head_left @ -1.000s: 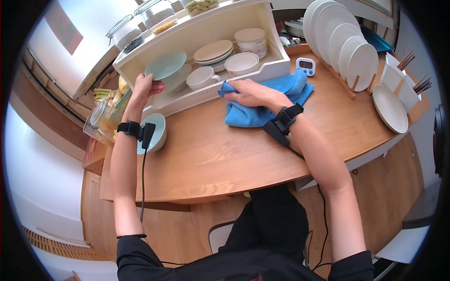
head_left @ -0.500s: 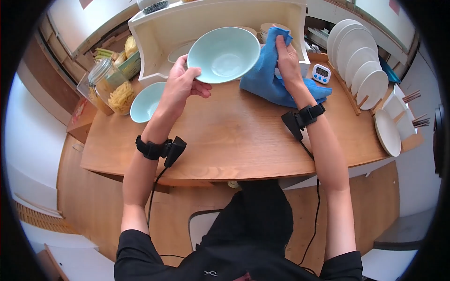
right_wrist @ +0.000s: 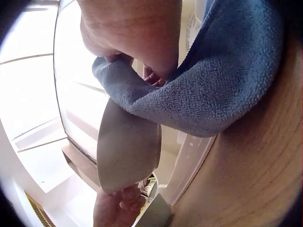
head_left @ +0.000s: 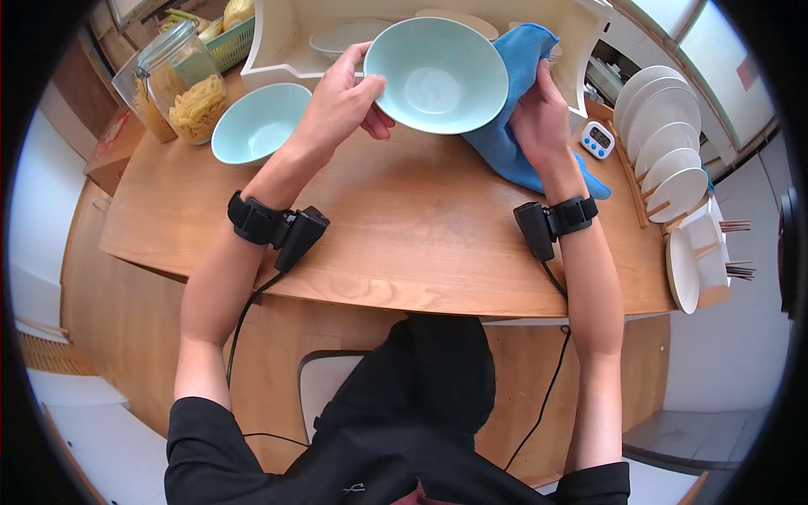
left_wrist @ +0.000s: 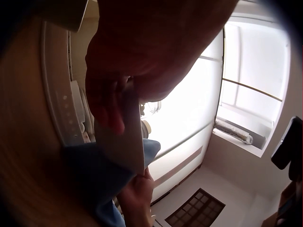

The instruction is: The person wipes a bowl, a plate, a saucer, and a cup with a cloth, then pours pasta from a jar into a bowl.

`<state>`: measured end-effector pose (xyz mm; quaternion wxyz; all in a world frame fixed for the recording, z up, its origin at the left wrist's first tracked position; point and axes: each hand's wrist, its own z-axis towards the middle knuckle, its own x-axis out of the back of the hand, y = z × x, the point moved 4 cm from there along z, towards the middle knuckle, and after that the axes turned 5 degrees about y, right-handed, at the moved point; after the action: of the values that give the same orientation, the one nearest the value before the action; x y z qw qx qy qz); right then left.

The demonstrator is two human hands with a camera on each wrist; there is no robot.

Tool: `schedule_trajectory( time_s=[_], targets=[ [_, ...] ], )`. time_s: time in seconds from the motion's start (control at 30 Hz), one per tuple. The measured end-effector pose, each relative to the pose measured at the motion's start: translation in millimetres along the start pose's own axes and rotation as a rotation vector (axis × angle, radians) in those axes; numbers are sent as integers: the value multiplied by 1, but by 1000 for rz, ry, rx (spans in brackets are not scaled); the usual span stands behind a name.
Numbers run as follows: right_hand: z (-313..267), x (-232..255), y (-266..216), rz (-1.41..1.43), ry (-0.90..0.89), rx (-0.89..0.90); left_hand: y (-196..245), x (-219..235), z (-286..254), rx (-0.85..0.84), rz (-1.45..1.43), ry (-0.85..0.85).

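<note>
Second bowl (head_left: 262, 124) between jar (head_left: 190, 93) and held bowl (head_left: 437, 76)

Left hand (head_left: 341, 103) grips pale green bowl (head_left: 436, 77) by rim, thumb on inner side, bowl tilted above wooden table (head_left: 379, 227). Right hand (head_left: 541, 126) holds blue cloth (head_left: 498, 145) close by bowl's far side; contact unclear from here. Second green bowl (head_left: 261, 126) sits upright near pasta jar (head_left: 190, 94). White timer (head_left: 597, 140) stands beside wooden rack (head_left: 637, 198) of upright plates (head_left: 671, 156).

Two aqua bowls (head_left: 435, 84) (head_left: 257, 126), one cloth (head_left: 515, 71), one timer (head_left: 597, 140)
</note>
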<state>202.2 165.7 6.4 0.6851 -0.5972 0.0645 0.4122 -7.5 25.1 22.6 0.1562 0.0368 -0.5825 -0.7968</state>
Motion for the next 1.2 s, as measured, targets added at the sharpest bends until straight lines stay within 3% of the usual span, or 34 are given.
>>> schedule_trajectory(
  time_s=[0.23,0.43,0.5,0.53,0.6,0.77,0.97,1.03,1.13,1.2],
  targets=[
    [-1,0,-6,-132,108,49,-4,-1,-4,15,19,19],
    [-6,-12,3,-177,-92,-19,-9,0,-2,27,26,-21],
    [-13,-14,7,-472,-94,-21,-7,-3,-3,-29,22,-46],
    [-14,-14,7,-471,-94,-21,-6,-4,-4,-28,23,-46],
    [-17,-13,12,-596,-146,-163,-3,-5,-5,-43,61,-55],
    [-18,-12,25,-652,-130,-249,-7,-3,-2,-22,45,-60],
    [-18,-13,25,-619,-42,-162,-7,-2,1,52,-22,4],
    [-19,-14,23,-512,67,-112,-5,-4,0,75,5,9],
    [-18,-18,22,-498,96,30,-2,-15,-8,51,-9,-75],
    [-24,-25,22,-489,106,39,-4,-23,-10,34,-225,-186]
  ],
)
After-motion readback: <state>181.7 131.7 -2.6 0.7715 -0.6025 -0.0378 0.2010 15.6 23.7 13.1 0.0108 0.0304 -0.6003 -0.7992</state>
